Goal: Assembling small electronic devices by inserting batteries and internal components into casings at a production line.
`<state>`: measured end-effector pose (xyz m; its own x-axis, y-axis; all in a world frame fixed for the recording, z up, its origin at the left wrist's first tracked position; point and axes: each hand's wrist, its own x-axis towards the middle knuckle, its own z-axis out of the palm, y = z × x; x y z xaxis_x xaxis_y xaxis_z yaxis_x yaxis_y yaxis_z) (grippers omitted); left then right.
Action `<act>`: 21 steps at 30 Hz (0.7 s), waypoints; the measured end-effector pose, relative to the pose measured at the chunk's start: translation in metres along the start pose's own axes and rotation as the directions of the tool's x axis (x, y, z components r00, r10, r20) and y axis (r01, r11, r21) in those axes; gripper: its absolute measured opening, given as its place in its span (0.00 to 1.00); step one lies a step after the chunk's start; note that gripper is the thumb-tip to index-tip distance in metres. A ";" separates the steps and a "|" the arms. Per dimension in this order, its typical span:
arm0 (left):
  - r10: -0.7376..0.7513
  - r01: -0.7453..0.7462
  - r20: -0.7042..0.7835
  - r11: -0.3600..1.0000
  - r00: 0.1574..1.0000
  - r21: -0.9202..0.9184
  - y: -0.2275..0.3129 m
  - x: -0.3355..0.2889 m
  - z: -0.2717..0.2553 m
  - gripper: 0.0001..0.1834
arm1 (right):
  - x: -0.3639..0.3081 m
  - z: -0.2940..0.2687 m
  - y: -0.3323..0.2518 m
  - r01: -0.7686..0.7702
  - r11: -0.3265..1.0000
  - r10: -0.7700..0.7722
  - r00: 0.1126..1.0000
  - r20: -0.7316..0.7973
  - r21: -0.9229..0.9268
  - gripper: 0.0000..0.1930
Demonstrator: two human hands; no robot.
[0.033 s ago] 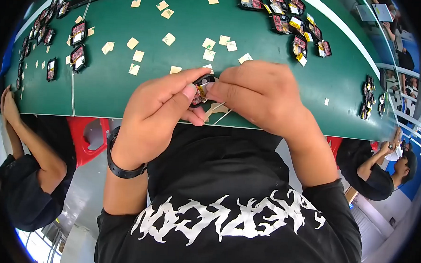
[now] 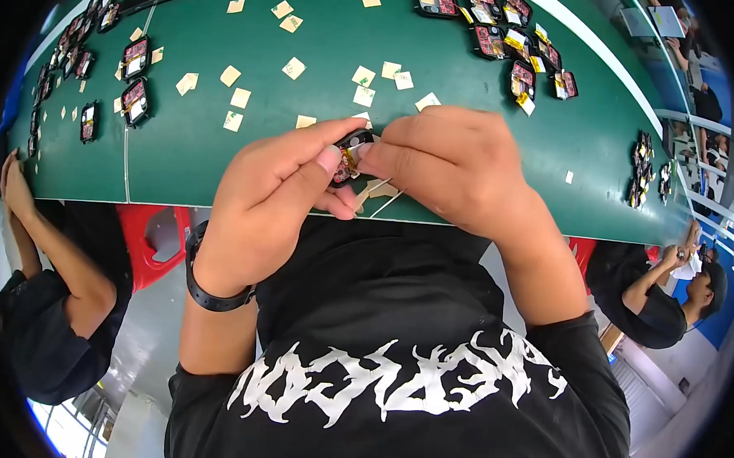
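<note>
Close to the table's near edge, my left hand (image 2: 266, 192) grips a small black electronic device (image 2: 344, 176) between thumb and fingers. Its open casing shows a reddish circuit board and a strip of yellow tape. My right hand (image 2: 460, 163) is closed in a pinch at the device's right side, thumb and finger on a silver-white battery pouch (image 2: 355, 152). Those fingers partly hide the pouch. Below the right fingers a thin white stick (image 2: 388, 204) slants down; whether the hand holds it is hidden. Tan paper pieces (image 2: 378, 190) lie beneath the hands.
On the green table (image 2: 247, 166) lie several cream paper squares (image 2: 293, 68). Similar devices are grouped at the back right (image 2: 490, 40), left (image 2: 136, 58) and far right (image 2: 641, 171). One person (image 2: 60, 306) sits to my left, another (image 2: 659, 291) to my right. A red stool (image 2: 149, 244) stands at left.
</note>
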<state>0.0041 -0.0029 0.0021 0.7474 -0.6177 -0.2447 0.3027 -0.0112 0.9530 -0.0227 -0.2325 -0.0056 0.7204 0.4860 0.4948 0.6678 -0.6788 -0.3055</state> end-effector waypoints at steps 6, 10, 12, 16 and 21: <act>-0.033 0.030 -0.019 0.993 0.999 -0.116 -0.002 0.000 -0.003 0.23 | 0.006 -0.010 -0.006 -0.190 0.946 0.188 0.982 0.033 0.263 0.07; -0.088 0.085 0.000 0.972 0.996 -0.220 0.002 -0.001 -0.007 0.24 | -0.003 -0.040 -0.026 -0.296 0.952 0.289 0.953 0.091 0.079 0.14; -0.106 0.103 0.000 0.966 0.994 -0.236 0.006 -0.002 -0.006 0.24 | -0.005 -0.053 -0.029 -0.333 0.941 0.337 0.926 0.172 -0.050 0.16; -0.088 0.084 -0.014 0.980 0.996 -0.182 0.020 -0.009 -0.001 0.24 | -0.008 -0.067 -0.032 -0.261 0.963 0.270 0.942 0.200 -0.071 0.19; -0.018 0.015 -0.031 0.996 0.999 -0.090 0.029 -0.014 0.011 0.24 | -0.006 -0.061 -0.042 -0.308 0.943 0.296 0.949 0.112 0.122 0.15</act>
<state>-0.0044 -0.0031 0.0357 0.7602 -0.5924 -0.2668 0.3658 0.0509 0.9293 -0.0667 -0.2410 0.0537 0.9018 0.3220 0.2883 0.4308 -0.7232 -0.5398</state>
